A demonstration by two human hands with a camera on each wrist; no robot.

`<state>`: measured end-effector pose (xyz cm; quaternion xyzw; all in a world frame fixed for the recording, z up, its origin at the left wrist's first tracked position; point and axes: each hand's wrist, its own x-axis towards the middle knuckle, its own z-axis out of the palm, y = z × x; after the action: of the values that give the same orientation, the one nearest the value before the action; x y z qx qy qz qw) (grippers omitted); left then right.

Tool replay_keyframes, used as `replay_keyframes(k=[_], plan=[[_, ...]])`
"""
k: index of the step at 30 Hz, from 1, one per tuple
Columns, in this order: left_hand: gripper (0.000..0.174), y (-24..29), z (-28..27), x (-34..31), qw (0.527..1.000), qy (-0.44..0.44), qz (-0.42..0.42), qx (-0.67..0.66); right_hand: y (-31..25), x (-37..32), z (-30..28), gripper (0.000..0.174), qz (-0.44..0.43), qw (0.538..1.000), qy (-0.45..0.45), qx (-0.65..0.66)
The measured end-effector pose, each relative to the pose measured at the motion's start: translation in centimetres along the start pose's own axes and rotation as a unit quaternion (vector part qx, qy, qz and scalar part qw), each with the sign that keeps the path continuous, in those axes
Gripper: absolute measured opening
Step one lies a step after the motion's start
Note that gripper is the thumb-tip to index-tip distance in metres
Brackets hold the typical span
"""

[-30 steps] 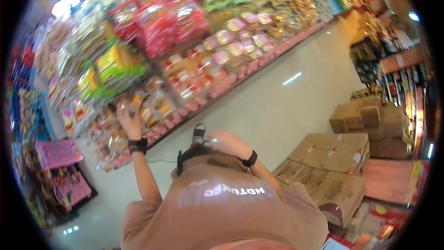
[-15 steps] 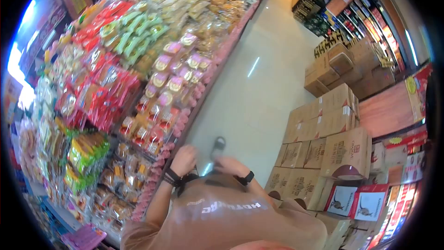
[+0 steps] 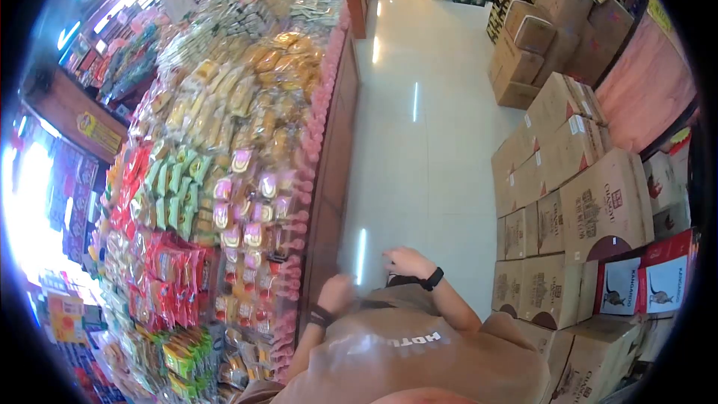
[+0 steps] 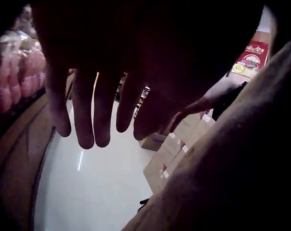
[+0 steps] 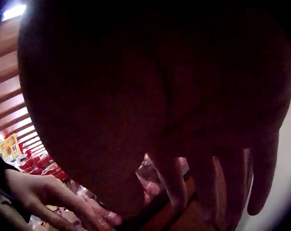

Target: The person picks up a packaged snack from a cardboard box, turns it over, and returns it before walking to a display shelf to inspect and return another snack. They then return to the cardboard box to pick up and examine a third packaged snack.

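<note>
My left hand (image 3: 336,294) hangs in front of my body beside the display stand, holding nothing. The left wrist view shows its fingers (image 4: 103,120) extended downward over the pale floor. My right hand (image 3: 407,262) is to its right, also in front of the shirt, with a dark band at the wrist. In the right wrist view the dark palm fills much of the frame, and its fingers (image 5: 232,187) hang loosely with nothing between them. Nearest the left hand are packaged snacks (image 3: 254,236) in pink-and-white wrappers, along the stand's pink ruffled edge (image 3: 305,172).
The stand is heaped with red packets (image 3: 173,273), green-wrapped packets (image 3: 178,187) and clear-bagged bread (image 3: 280,67). On the right, brown cartons (image 3: 606,206) are stacked beside kangaroo-printed boxes (image 3: 666,284). A shiny tiled floor (image 3: 426,150) runs between them.
My left hand has withdrawn from the bagged goods on the stand to in front of my body. The head view has turned to look along the aisle. My right hand stays near my waist.
</note>
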<state>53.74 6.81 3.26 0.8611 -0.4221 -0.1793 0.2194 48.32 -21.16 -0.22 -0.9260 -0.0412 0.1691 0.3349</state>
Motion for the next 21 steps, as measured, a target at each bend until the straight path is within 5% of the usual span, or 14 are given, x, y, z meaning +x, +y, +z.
replay_keyframes(k=[10, 14, 21], plan=[[0.029, 4.9, -0.8, 15.6, 0.991, -0.075, 0.106, -0.035, 8.4, -2.5, -5.9, 0.041, 0.046, 0.992, 0.115, 0.026], [0.032, 4.6, 0.1, 20.4, 0.981, -0.112, 0.156, -0.042, 11.0, -4.3, -4.9, 0.042, 0.173, 0.981, 0.042, 0.077], [0.037, 0.0, 1.7, 30.7, 0.977, -0.165, 0.130, -0.040, 16.5, -2.1, -8.3, 0.046, 0.234, 0.964, 0.007, 0.126]])
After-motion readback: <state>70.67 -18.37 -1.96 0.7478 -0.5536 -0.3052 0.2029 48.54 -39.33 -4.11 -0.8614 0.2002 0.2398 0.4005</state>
